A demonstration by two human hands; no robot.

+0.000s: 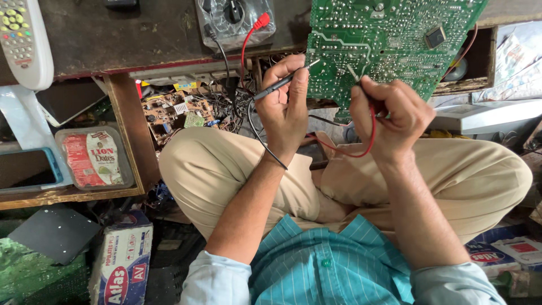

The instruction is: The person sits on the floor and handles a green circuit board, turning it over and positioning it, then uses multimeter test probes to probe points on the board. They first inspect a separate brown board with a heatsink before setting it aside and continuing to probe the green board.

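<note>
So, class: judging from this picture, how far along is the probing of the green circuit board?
Done: the circuit board is out, solder side up. In hand: the left hand holds the black probe at its edge; the right hand holds the red probe on it. Left: most of the board.

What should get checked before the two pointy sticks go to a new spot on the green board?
1. Black probe gripped firmly in the left hand: ok.
2. Red probe held in the right hand: ok, though mostly hidden by the fingers.
3. Both tips resting on the green circuit board: ok.
4. Black lead and red lead not tangled together: ok, they hang apart.
5. Board held steady: cannot tell, its support is out of view.
6. Meter reading: cannot tell, it lies wrapped in a plastic bag.
</note>
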